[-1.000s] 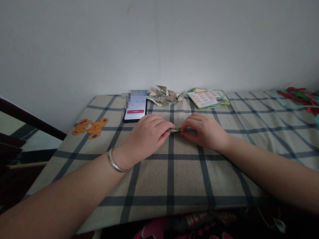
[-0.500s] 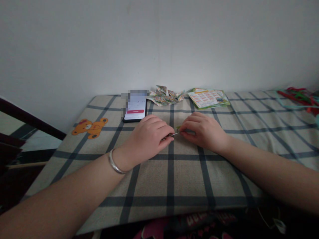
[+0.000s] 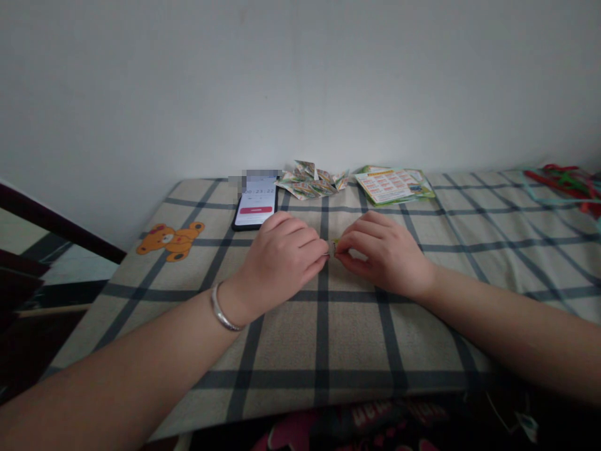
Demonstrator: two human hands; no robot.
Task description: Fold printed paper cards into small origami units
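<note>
My left hand (image 3: 284, 257), with a silver bangle at its wrist, is closed in a pinch above the checked cloth. Facing it closely, my right hand (image 3: 385, 250) is pinched too. Between the two sets of fingertips shows a sliver of a small folded paper (image 3: 333, 245), whitish with a yellow-green edge. The fingers hide most of it. Just behind the hands lies a loose pile of folded printed paper pieces (image 3: 312, 183). To its right is a stack of flat printed paper sheets (image 3: 389, 185).
A phone (image 3: 256, 203) showing a timer lies behind my left hand. A bear picture (image 3: 171, 241) is at the left of the checked tablecloth (image 3: 357, 338). Red and green strips (image 3: 568, 185) lie at the far right. A wall rises behind the table.
My fingertips have drawn slightly closer together, and less of the paper shows between them. My left hand has shifted a little; the things on the table stay put.
</note>
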